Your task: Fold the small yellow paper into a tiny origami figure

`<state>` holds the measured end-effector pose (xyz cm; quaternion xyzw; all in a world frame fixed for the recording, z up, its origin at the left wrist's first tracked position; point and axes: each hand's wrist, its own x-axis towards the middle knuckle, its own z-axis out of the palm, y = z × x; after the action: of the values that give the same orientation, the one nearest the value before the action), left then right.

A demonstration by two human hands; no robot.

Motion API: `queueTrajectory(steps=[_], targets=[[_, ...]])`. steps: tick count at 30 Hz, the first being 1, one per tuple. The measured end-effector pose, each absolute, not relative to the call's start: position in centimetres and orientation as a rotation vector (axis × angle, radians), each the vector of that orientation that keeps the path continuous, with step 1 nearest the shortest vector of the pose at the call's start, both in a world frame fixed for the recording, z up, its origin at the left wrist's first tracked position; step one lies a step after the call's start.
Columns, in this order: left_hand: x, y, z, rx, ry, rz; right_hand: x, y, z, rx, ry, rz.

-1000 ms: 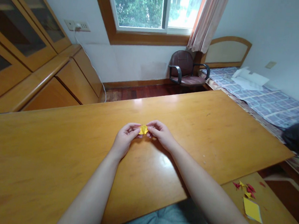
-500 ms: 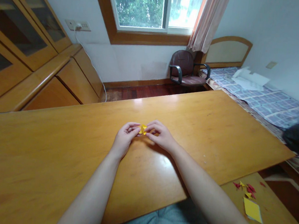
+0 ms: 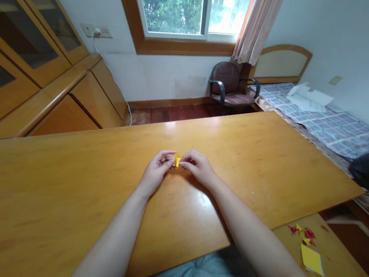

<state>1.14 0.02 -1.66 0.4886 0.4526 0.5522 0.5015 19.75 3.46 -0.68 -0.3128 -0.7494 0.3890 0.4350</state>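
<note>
A small piece of folded yellow paper [image 3: 178,161] is held between my two hands, just above the wooden table [image 3: 84,190]. My left hand [image 3: 158,167] pinches its left side between thumb and fingers. From the right, my right hand [image 3: 198,166] grips the other side with thumb and fingertips. The fingers cover much of the paper, so its exact folded shape cannot be made out.
On a lower surface at the right lie several small red and yellow folded paper figures [image 3: 308,235] and a stack of yellow paper squares [image 3: 312,259]. Beyond the table stand a brown armchair [image 3: 227,84] and a bed [image 3: 342,123]. A cabinet [image 3: 55,87] is at the left.
The right fingers have come in closer on the yellow paper. Its upright flap, visible before, now looks flatter. The left hand has barely moved.
</note>
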Motion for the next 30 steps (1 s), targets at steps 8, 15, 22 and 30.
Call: queueTrajectory(steps=[8, 15, 22, 30], targets=[[1.4, -0.7, -1.2, 1.549, 1.237, 1.416, 19.7, 3.5, -0.6, -0.843, -1.888, 0.882], [1.7, -1.2, -0.7, 1.766, 1.332, 1.351, 19.5, 3.2, -0.8, -0.798, -1.940, 0.798], [1.7, -1.0, -1.0, 1.588, 1.405, 1.306, 19.4, 3.1, -0.7, -0.754, -1.957, 0.835], [1.6, -0.6, -1.0, 1.485, 1.421, 1.336, 19.6, 3.1, -0.7, -0.760, -1.981, 0.821]])
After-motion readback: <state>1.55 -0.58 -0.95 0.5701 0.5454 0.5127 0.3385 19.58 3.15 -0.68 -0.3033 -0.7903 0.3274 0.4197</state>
